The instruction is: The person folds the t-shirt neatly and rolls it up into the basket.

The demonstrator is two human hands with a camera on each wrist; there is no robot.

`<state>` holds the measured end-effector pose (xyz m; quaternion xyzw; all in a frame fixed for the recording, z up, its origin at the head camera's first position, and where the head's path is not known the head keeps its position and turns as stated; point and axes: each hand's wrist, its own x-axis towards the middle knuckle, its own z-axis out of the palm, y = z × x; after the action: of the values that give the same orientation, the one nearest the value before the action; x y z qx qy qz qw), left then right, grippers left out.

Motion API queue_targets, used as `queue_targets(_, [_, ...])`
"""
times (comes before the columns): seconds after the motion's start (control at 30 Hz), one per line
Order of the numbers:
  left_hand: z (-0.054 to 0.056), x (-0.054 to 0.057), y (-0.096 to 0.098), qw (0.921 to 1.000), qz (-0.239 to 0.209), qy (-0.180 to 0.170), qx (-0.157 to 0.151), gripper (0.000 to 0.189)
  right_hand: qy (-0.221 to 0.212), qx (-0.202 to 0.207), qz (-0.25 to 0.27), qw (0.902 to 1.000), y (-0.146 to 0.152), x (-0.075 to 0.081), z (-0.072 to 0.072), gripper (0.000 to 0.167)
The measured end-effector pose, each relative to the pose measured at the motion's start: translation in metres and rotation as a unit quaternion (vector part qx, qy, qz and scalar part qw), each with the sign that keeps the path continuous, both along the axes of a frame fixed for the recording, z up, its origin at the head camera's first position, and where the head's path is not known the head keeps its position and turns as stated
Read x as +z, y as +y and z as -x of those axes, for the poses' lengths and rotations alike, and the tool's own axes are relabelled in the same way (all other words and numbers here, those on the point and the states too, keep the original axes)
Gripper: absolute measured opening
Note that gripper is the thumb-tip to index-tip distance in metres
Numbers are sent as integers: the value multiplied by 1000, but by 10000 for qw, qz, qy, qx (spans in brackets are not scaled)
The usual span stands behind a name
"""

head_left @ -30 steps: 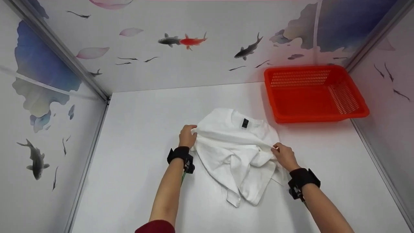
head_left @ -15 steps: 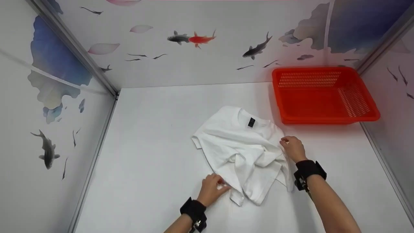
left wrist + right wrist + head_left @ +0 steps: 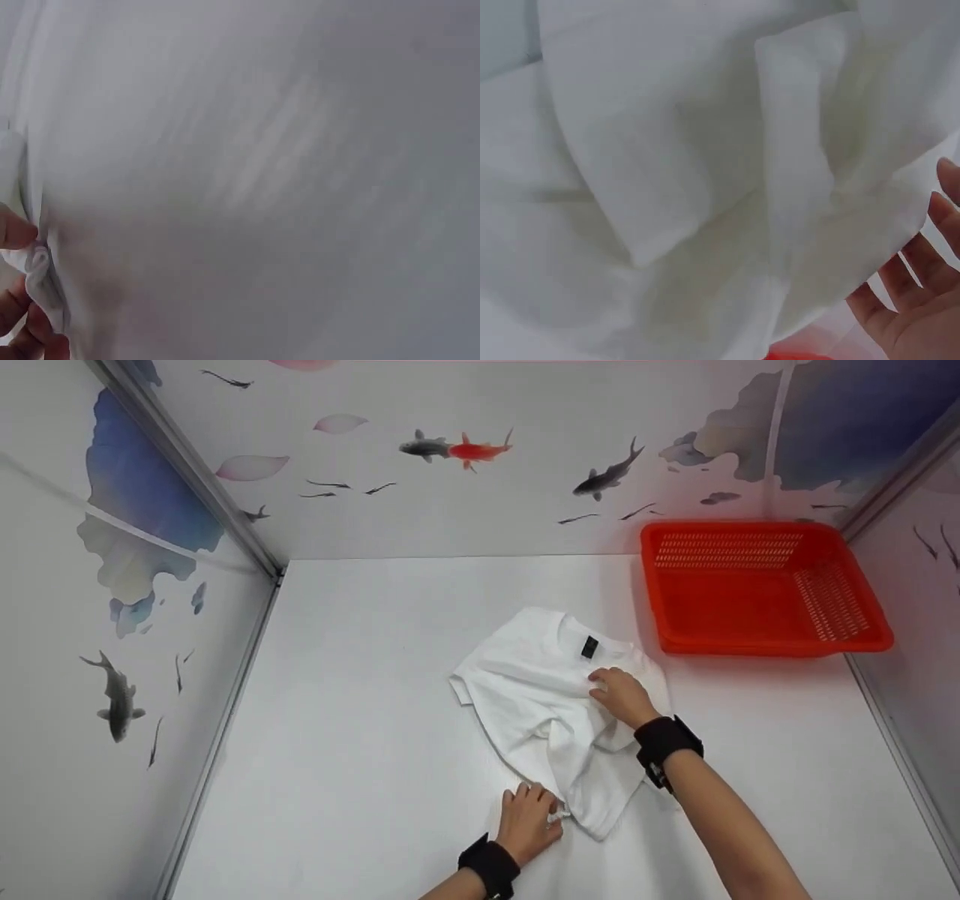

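A white T-shirt (image 3: pixel 517 675) lies rumpled on the white table, its collar with a black label pointing to the back. My left hand (image 3: pixel 527 821) is at the shirt's front lower corner. In the left wrist view, its thumb and fingers pinch a fold of the white cloth (image 3: pixel 46 289). Over the shirt's upper right part is my right hand (image 3: pixel 624 695), below the label. In the right wrist view, the right hand's fingers (image 3: pixel 922 270) are spread and loosely bent, with no cloth gripped between them. The hand hides part of the shirt's right side.
A red plastic basket (image 3: pixel 772 649) with slotted walls stands at the back right of the table (image 3: pixel 352 697). Printed panels with fish and petals enclose the table at the back, left and right.
My left hand has left the shirt's left sleeve, come forward to the lower corner and taken hold there. The right hand has moved off the right sleeve, leftward over the shirt.
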<state>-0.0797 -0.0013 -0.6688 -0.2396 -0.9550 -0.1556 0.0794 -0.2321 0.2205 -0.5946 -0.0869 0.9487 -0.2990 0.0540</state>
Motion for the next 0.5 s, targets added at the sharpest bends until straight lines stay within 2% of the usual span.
queue_targets(0.07, [5,4,-11,9991,-400,-147,91,18,55,3,-105,9999,-2,-4,-1,17])
queue_targets(0.13, [13,10,-27,9928,-1010,-547,345,10,117,-92,-127,9998,0,-7,-3,13])
queue_targets(0.2, [26,16,-48,9754,-1739,-1084,810,4,185,-223,-141,9995,5,-11,-6,11])
queue_targets(0.3, [55,27,-87,9391,-2500,-1639,1695,7,279,-460,-251,9982,13,-15,-15,9])
queue_targets(0.37, [80,35,-115,9227,-2548,-1834,2236,12,316,-541,-333,9975,17,-18,-24,8])
queue_targets(0.5, [131,55,-163,9073,-2194,-1838,3080,20,67,-282,-390,9988,18,-22,-44,4])
